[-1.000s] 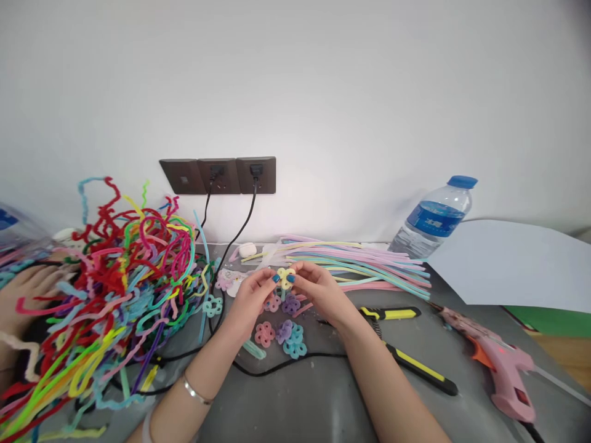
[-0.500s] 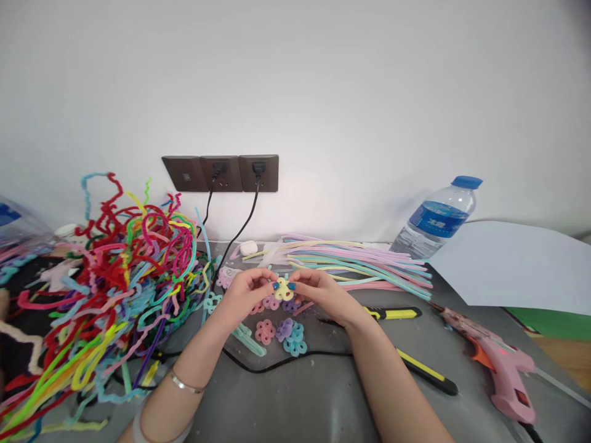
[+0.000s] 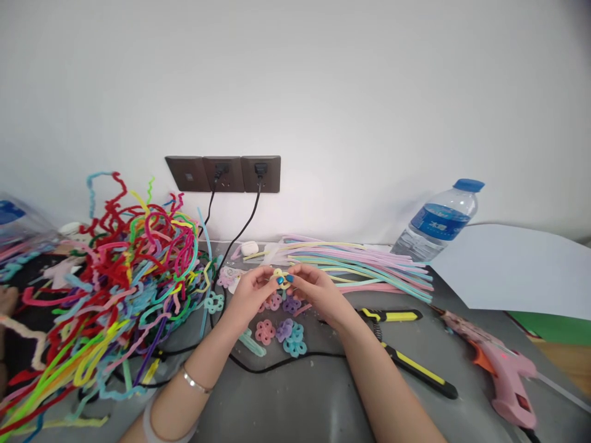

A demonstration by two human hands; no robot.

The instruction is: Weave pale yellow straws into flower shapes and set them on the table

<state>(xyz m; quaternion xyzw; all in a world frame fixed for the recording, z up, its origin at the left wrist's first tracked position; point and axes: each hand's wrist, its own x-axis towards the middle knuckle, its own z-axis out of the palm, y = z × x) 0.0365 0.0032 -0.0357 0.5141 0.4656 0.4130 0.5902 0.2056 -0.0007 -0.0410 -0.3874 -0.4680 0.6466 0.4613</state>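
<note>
My left hand [image 3: 252, 294] and my right hand [image 3: 314, 289] meet over the grey table [image 3: 300, 400], both pinched on a small yellow pipe-cleaner flower [image 3: 281, 279] held between the fingertips. Just below the hands lie several finished flowers: pink [image 3: 265, 332], purple [image 3: 284, 330], blue [image 3: 296, 342] and a teal one [image 3: 214, 303]. A bundle of straight pastel pipe cleaners [image 3: 360, 266] lies behind the hands, reaching to the right.
A big tangle of bright pipe cleaners [image 3: 106, 283] fills the left. Yellow-handled pliers [image 3: 406, 344] and a pink glue gun [image 3: 498, 369] lie at the right, a water bottle [image 3: 434, 224] and white paper [image 3: 517, 264] behind. Black cables [image 3: 277, 364] run from wall sockets [image 3: 224, 173]. Another person's hand [image 3: 7, 301] shows at far left.
My hands keep the yellow flower between them, shifting it slightly and turning it. The other person's hand at the left has drawn back towards the edge.
</note>
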